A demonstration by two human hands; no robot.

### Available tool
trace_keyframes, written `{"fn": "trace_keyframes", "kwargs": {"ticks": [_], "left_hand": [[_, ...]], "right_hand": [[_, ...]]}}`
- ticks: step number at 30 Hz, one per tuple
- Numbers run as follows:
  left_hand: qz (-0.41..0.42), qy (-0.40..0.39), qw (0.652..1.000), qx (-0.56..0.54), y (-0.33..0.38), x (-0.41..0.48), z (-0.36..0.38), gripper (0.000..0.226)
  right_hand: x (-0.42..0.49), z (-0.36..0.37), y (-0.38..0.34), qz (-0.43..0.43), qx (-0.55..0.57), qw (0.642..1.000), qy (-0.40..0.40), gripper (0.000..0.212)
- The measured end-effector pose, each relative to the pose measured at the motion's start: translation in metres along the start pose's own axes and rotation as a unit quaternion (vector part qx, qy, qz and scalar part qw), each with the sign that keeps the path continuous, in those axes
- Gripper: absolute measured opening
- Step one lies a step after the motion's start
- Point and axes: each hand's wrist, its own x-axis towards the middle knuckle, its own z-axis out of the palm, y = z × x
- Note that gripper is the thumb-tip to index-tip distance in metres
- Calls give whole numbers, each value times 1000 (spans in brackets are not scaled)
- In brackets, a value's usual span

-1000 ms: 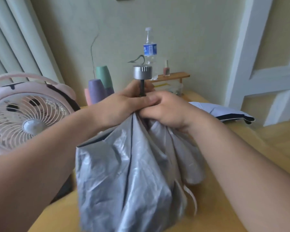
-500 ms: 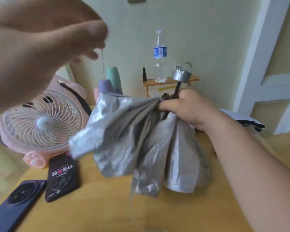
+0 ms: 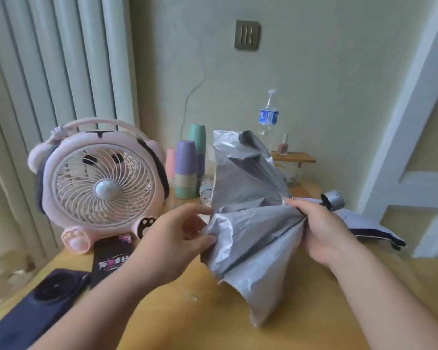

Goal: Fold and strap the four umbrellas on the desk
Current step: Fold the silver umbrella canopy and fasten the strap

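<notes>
A silver-grey umbrella (image 3: pixel 248 223) lies half collapsed over the yellow desk (image 3: pixel 213 319), its canopy loose and crumpled, its silver cap (image 3: pixel 334 199) pointing right. My right hand (image 3: pixel 321 228) grips the gathered top of the canopy around the shaft. My left hand (image 3: pixel 172 238) pinches a fold of the canopy at its left edge. A second umbrella (image 3: pixel 369 226), pale lavender with a dark trim, lies flat behind my right hand at the desk's right side.
A pink fan (image 3: pixel 99 188) stands at the left. Before it lie a black card box (image 3: pixel 111 258) and a dark phone (image 3: pixel 36 309). Stacked cups (image 3: pixel 187 168), a water bottle (image 3: pixel 268 114) and a small wooden shelf (image 3: pixel 293 156) line the wall.
My left hand came down from near the camera and took hold of the canopy's left edge. The umbrella tipped, its cap now pointing right and lower. The view tilted upward.
</notes>
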Motion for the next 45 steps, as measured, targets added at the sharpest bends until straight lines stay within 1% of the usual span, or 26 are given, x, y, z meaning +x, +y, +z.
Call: {"fn": "trace_keyframes", "kwargs": {"ticks": [3,5,7,10,12,14,16,20,24,27,29,30,31,32,33,34,35,36,37,38,39,40,41,42,43,45], "left_hand": [[-22,17,999,-15,-6,-4,-1,20],[5,39,999,-6,-6,-9,-6,12],[61,47,995,-57,-5,-17,-13,13],[158,-22,979,-129,-1,-29,-19,13],[188,-76,969,-140,2,-34,-18,10],[204,-100,965,-130,3,-38,-16,11],[214,-69,967,-118,5,-39,-13,12],[169,10,969,-178,20,-28,-12,10],[137,64,986,-69,52,15,-20,21],[86,107,991,1,66,73,-21,19],[26,92,994,60,62,112,-18,12],[-8,63,991,114,58,124,-18,12],[-43,33,982,179,55,131,-19,21],[-62,28,968,242,57,134,-21,32],[-47,65,957,280,63,131,-24,42],[15,142,952,271,72,121,-27,43],[125,228,937,232,83,101,-25,34],[247,264,915,181,98,74,-20,21],[330,213,907,149,109,43,-11,9],[374,137,904,155,107,16,2,7],[383,52,903,187,97,-4,17,9],[354,-34,906,231,79,-14,31,9],[300,-97,908,275,59,-17,44,10],[250,-126,911,302,40,-15,53,13],[223,-125,917,307,27,-9,57,19],[208,-107,917,322,12,4,60,34]], "right_hand": [[-3,-5,21,11,49,998,28,33],[-3,-7,31,2,78,995,61,34],[-3,-5,38,-3,106,992,65,32],[-7,1,40,0,116,992,45,29],[-10,6,41,2,119,992,33,30],[-12,7,42,6,125,992,28,30],[-11,4,44,6,133,991,27,30],[-12,0,49,14,137,990,16,33],[-14,2,53,18,130,991,29,30],[-14,3,54,10,118,992,30,30],[-17,3,54,4,109,994,26,28],[-18,2,55,2,107,994,26,27],[-19,2,55,0,106,994,25,27],[-20,2,55,-2,106,994,27,27],[-21,2,53,-4,106,994,29,26],[-20,2,53,-7,105,994,31,24],[-19,3,52,-8,104,994,33,23],[-17,2,53,-7,102,994,38,21],[-15,2,54,-4,101,994,42,22],[-12,2,57,3,103,994,45,24],[-11,3,57,14,109,993,46,28],[-10,3,59,23,114,992,47,31],[-11,4,59,28,116,992,43,33],[-11,4,60,28,114,992,44,32],[-13,4,58,26,110,993,45,28],[-17,4,56,25,107,993,38,25]]}}
